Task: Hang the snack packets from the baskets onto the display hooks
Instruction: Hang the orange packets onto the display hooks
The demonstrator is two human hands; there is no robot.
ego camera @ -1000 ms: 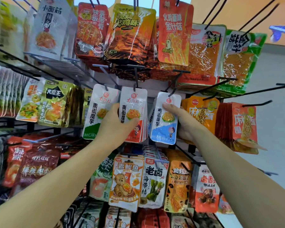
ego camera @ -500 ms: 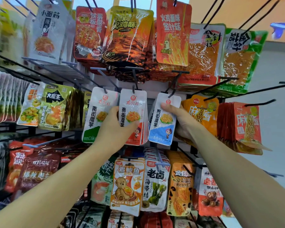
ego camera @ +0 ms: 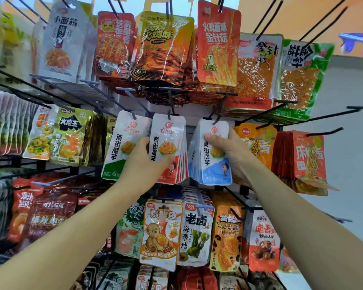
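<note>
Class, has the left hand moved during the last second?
No. The left hand grips the red-bottomed packet at the same spot below its hook.

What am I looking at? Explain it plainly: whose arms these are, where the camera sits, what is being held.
There is no machine: a person works with bare hands. The one picture comes from a camera worn on their head, facing a shop rack. Snack packets hang in rows on black wire hooks. The left hand has its grip on the stack of white packets with red bottoms. The right hand pinches the white packets with blue bottoms, thumb in front. No basket shows.
</note>
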